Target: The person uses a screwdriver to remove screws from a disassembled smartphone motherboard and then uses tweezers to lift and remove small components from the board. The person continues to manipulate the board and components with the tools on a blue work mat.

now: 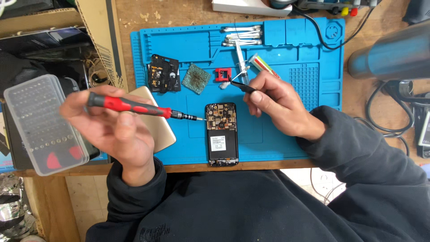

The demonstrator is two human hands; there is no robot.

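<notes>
Gripping a red-handled screwdriver (130, 106), the left hand (109, 127) aims its tip at the opened phone (221, 133) on the blue mat (277, 134). The right hand (277, 101) pinches black tweezers (239, 85), apparently touching a small white part.

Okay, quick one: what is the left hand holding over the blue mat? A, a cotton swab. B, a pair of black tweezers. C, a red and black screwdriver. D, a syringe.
C: the left hand grips a red and black screwdriver, its tip reaching toward the opened phone, while the black tweezers are in the right hand.
</notes>
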